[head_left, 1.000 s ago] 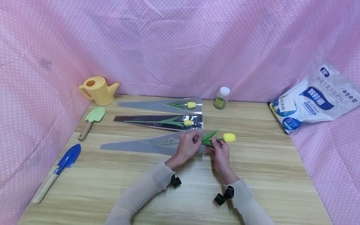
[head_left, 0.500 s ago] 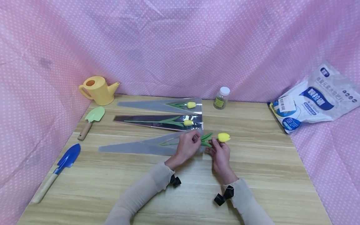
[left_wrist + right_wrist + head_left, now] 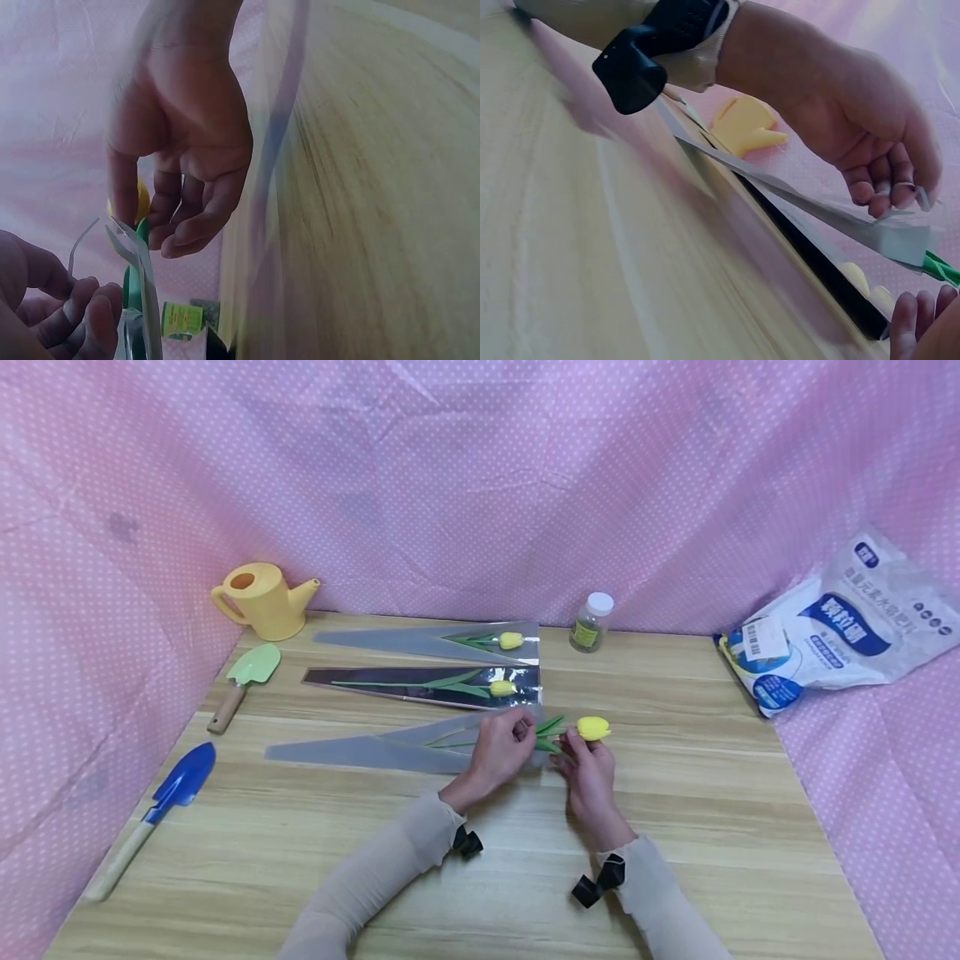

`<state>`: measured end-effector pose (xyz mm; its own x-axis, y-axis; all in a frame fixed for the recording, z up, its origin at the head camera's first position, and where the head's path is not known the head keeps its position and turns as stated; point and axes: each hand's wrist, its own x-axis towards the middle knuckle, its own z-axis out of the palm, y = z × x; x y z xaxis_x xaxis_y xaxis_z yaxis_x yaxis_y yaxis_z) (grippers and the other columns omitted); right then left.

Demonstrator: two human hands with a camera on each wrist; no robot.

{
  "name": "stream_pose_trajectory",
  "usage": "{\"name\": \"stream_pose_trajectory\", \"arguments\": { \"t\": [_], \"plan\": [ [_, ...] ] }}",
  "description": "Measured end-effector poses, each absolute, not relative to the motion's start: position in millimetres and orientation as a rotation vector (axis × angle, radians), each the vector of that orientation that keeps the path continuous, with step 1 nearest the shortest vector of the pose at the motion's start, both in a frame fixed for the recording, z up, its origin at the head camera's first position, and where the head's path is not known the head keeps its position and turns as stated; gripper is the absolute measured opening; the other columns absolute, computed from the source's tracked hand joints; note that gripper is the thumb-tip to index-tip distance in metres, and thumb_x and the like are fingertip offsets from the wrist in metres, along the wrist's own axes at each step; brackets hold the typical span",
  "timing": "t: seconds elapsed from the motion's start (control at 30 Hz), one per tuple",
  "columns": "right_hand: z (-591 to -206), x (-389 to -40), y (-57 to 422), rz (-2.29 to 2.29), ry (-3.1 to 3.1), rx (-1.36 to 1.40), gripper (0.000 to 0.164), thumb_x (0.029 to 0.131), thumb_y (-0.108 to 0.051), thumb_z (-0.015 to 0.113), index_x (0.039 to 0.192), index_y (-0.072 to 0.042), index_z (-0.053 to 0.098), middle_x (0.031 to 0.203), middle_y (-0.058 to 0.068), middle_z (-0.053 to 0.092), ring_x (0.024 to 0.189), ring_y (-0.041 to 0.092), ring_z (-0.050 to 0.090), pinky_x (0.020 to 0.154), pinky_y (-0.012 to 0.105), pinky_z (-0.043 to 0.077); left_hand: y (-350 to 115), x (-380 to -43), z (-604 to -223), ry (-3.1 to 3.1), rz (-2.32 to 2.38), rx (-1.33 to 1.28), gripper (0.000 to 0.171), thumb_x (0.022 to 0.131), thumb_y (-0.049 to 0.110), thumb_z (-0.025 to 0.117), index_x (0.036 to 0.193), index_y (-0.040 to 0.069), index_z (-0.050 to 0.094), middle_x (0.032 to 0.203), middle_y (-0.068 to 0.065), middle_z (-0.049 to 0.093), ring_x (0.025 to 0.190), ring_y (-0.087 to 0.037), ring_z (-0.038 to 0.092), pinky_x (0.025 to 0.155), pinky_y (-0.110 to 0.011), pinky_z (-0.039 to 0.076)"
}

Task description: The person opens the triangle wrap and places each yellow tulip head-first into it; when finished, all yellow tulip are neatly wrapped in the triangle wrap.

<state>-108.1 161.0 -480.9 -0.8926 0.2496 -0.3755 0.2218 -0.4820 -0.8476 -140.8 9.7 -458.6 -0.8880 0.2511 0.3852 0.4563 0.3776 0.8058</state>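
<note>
A yellow tulip (image 3: 593, 728) with green leaves lies partly inside a frosted, tapering flower sleeve (image 3: 337, 752); its bloom stays outside the wide right end. Thumb and fingers of my left hand (image 3: 501, 745) pinch the sleeve's mouth edge, as the right wrist view also shows. My right hand (image 3: 592, 775) pinches the stem just under the bloom. In the left wrist view the right hand (image 3: 191, 135) hides most of the flower. Behind them lie a dark-backed sleeve (image 3: 360, 677) and a grey sleeve (image 3: 367, 643), each with a yellow tulip inside.
At the back left stands a yellow watering can (image 3: 273, 606). A green trowel (image 3: 253, 667) and a blue trowel (image 3: 183, 781) lie along the left side. A white-capped bottle (image 3: 587, 628) stands at the back, and a white-and-blue bag (image 3: 825, 627) leans at the right.
The tulip has slid left, deeper into the sleeve, and its bloom now sits closer to the sleeve's mouth. Both hands have stayed almost in place.
</note>
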Motion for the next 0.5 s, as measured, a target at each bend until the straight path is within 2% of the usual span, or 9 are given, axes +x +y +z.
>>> {"name": "stream_pose_trajectory", "arguments": {
  "t": [0.33,0.5],
  "plan": [
    [-486,-106,147,2.593,-1.567,-0.690,0.005,0.100,-0.020,0.061,0.101,-0.016,0.057,0.084,-0.009,0.069,0.075,0.002,0.066,0.065,0.019,0.055,11,-139,-459,-2.421,-1.506,-0.691,0.007,0.083,-0.006,0.064,0.086,-0.002,0.069,0.072,-0.012,0.071,0.060,-0.016,0.064,0.055,-0.012,0.049],
    [-487,-105,144,2.590,-1.623,-0.702,0.019,0.101,-0.022,0.059,0.115,-0.009,0.056,0.088,-0.011,0.069,0.080,0.001,0.066,0.071,0.019,0.056,13,-137,-459,-2.408,-1.517,-0.717,0.006,0.084,-0.007,0.064,0.084,-0.002,0.068,0.073,-0.013,0.071,0.060,-0.017,0.064,0.055,-0.012,0.050]
  ]
}}
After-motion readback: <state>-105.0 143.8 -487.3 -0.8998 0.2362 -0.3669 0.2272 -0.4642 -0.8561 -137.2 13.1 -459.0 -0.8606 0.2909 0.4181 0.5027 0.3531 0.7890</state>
